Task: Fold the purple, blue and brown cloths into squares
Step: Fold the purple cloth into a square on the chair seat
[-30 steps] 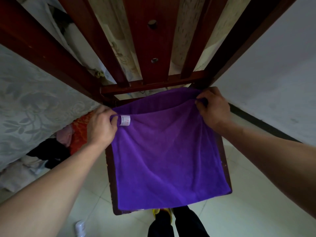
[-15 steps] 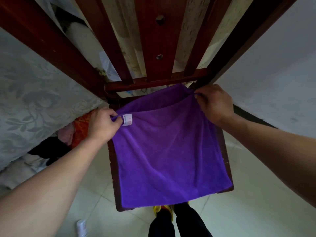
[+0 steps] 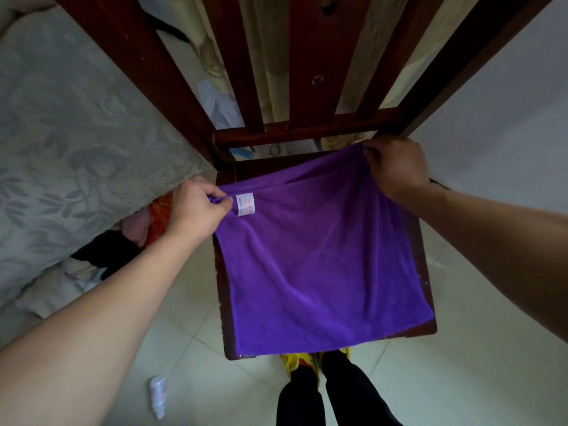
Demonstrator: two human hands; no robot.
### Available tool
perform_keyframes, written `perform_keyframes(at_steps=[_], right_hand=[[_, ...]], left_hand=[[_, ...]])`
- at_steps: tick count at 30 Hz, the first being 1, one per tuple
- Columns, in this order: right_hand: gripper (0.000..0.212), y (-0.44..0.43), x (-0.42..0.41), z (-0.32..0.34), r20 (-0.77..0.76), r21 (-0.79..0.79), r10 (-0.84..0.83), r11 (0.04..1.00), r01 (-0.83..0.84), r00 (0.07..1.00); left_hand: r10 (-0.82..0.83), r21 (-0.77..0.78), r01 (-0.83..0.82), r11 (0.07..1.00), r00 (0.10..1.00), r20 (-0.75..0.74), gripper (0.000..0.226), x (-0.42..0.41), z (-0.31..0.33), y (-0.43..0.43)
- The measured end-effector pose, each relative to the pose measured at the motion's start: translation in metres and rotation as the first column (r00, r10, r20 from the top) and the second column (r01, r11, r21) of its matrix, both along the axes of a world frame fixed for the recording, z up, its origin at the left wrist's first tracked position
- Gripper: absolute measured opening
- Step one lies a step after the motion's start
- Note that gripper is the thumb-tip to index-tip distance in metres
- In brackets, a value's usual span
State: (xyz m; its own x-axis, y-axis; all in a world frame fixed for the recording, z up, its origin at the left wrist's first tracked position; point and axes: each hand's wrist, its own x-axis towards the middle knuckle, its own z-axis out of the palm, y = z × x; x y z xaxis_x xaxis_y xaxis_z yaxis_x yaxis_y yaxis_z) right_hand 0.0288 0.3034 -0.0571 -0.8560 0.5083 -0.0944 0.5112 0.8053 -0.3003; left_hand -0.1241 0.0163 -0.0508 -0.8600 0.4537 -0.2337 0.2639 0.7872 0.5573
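While draping the chair seat, purple cloth is running nearward from both grips: left hand pinching the labelled far corner, right hand clutching the other.

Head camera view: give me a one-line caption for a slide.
The left hand and right hand pinch the far corners of the purple cloth spread on a wooden chair seat, white label showing.

Purple cloth, white label; dark red-brown chair; grey floral bedspread.
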Motion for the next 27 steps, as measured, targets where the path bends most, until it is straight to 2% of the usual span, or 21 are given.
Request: perform_keyframes(at_steps=[5, 10, 18, 23, 27], right_hand=[[0.021, -0.001, 0.030, 0.031, -0.191, -0.116, -0.113, 0.989, 0.092, 0.975], [0.017, -0.004, 0.058, 0.075, -0.275, -0.195, -0.157, 0.975, 0.105, 0.949], [0.016, -0.009, 0.066, 0.156, -0.432, -0.163, -0.204, 0.976, 0.147, 0.879], [0.020, 0.002, 0.063, 0.187, -0.467, -0.094, -0.182, 0.983, 0.156, 0.865], [0.021, 0.012, 0.063, 0.207, -0.467, 0.008, -0.086, 0.995, 0.101, 0.880]], left_hand=[[-0.096, 0.027, 0.096, 0.995, 0.995, -0.025, 0.010, -0.002, 0.019, -0.008], [-0.238, 0.015, 0.241, 0.970, 0.965, -0.114, 0.018, -0.002, 0.064, -0.019], [-0.396, 0.022, 0.429, 0.903, 0.851, -0.344, 0.038, -0.008, 0.137, -0.022], [-0.369, 0.049, 0.454, 0.890, 0.778, -0.508, 0.037, -0.011, 0.176, -0.018], [-0.314, 0.084, 0.443, 0.892, 0.744, -0.590, 0.028, -0.012, 0.205, -0.010]])
